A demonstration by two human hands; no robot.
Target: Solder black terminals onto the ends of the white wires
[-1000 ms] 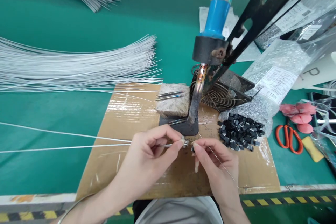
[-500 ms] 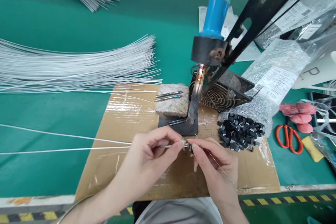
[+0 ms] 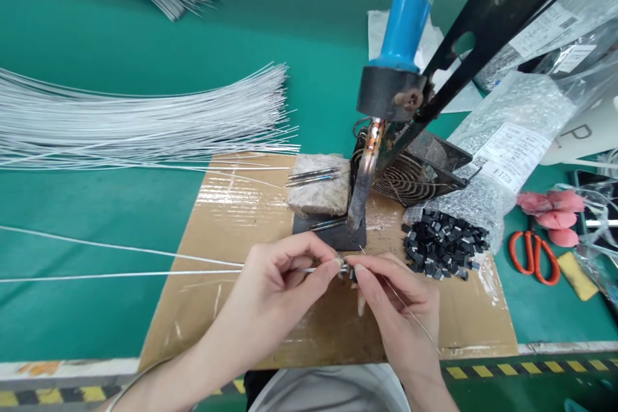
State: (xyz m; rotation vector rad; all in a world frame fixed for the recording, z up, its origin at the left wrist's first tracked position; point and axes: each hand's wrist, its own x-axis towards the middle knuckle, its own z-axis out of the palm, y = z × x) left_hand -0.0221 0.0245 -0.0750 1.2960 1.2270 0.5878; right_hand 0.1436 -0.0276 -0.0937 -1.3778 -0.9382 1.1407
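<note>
My left hand [image 3: 275, 299] is pinched around the ends of two thin white wires [image 3: 193, 273], which run off to the left. Just beside those fingertips, my right hand [image 3: 403, 306] grips a small black connector [image 3: 352, 275], mostly covered by the fingers. A thin strand of solder wire [image 3: 410, 313] also passes through the right hand, its tip poking up by the index finger. Both sets of fingertips meet over the cardboard sheet [image 3: 193, 309]. Above and behind them, a soldering iron [image 3: 369, 167] points down from its stand, apart from the hands.
Behind the hands are a worn fibrous block [image 3: 316, 196] on a dark plate [image 3: 302, 225] and a small fan [image 3: 410, 177]. Black connectors [image 3: 444, 244] lie piled at right, near orange-handled scissors [image 3: 533, 257] and a yellow sponge [image 3: 578, 275]. A large wire bundle [image 3: 145, 122] lies at left.
The view has shifted slightly, so things appear a little further right. Both hands keep the same pinch, and no object has visibly been moved.
</note>
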